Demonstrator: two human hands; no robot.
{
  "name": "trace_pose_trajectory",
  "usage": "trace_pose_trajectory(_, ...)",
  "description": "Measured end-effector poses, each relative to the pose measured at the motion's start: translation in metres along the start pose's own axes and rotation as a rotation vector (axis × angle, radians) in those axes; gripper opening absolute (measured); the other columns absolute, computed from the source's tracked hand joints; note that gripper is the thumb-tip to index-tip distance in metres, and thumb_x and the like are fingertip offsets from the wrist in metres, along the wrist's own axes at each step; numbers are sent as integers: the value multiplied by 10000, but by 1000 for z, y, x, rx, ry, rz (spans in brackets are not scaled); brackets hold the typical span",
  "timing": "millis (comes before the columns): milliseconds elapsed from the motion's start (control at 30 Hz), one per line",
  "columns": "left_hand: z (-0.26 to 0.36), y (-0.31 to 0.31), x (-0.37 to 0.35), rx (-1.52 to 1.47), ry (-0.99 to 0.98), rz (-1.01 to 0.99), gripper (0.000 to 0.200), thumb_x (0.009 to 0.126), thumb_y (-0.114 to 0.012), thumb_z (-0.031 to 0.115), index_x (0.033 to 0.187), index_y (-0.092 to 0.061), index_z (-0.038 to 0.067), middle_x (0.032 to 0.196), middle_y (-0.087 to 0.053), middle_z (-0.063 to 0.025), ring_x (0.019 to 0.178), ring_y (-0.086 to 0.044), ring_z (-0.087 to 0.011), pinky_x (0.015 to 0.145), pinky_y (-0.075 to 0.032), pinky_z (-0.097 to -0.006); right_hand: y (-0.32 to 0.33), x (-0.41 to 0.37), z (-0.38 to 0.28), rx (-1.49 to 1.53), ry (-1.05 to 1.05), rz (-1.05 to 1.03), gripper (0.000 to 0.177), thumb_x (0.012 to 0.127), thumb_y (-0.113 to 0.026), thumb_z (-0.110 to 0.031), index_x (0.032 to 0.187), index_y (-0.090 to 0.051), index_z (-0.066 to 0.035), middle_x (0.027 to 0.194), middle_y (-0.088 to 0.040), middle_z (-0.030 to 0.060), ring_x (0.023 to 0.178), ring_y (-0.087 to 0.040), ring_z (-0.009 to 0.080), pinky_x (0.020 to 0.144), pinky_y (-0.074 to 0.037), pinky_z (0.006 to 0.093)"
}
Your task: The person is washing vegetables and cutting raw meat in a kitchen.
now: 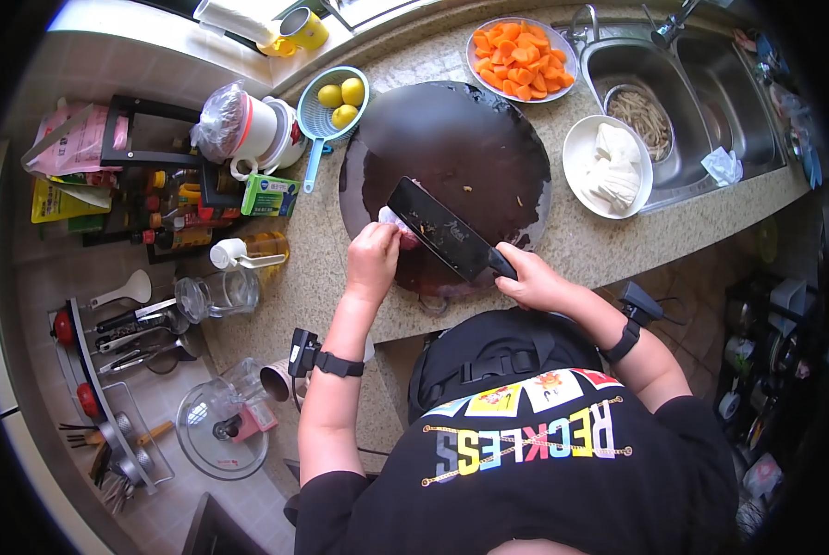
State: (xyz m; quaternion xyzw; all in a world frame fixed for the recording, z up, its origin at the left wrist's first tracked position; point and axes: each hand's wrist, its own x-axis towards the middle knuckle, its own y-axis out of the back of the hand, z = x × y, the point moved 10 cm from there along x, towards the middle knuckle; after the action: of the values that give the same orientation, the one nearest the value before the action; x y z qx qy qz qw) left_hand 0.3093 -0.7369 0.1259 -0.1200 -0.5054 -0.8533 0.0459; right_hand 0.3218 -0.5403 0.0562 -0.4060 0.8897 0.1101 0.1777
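A wide black cleaver lies slanted over the dark round cutting board. Its handle is in my right hand, fingers wrapped round it. My left hand is closed at the board's left edge, pinching a small piece of pinkish-white meat beside the blade. Part of the meat is hidden by the fingers and the cleaver. Small orange scraps stick to the blade, and a few more crumbs dot the board.
Sliced carrots fill a plate behind the board. White pieces sit in a bowl at right, near the sink. A blue colander holds yellow fruits. Bottles, a glass jar and a glass lid are at left.
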Motion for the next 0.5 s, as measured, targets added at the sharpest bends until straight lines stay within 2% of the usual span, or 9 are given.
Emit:
trace_pose_trajectory(233, 0, 4, 3, -100, 34, 7, 42, 746, -601, 26, 780, -584, 7, 739, -569, -127, 680, -574, -285, 610, -464, -346, 0, -4, -6, -2, 44, 1, 193, 765, -484, -66, 938, -407, -32, 667, -500, 106, 451, -519, 158, 414, -424, 304)
trace_pose_trajectory(333, 1, 5, 3, -124, 43, 9, 39, 747, -599, 23, 778, -583, 5, 735, -565, -127, 680, -574, -282, 609, -462, -344, -2, -8, 0, -10, -44, -26, 201, 763, -476, -67, 949, -407, -33, 639, -493, 99, 424, -507, 156, 405, -420, 301)
trace_pose_trajectory(400, 0, 3, 1, -142, 40, 14, 38, 748, -598, 22, 776, -581, 3, 737, -565, -127, 682, -573, -282, 610, -461, -343, -5, -8, -3, 14, -34, -30, 195, 770, -476, -60, 954, -413, -55, 578, -447, 51, 398, -474, 132, 376, -393, 277)
trace_pose_trajectory(500, 0, 2, 0, -146, 33, 9, 39, 748, -595, 19, 775, -577, -1, 740, -565, -127, 690, -574, -283, 614, -462, -342, -16, 8, -5, 103, -3, -28, 191, 763, -472, -54, 942, -405, -52, 570, -436, 49, 391, -460, 129, 372, -388, 285)
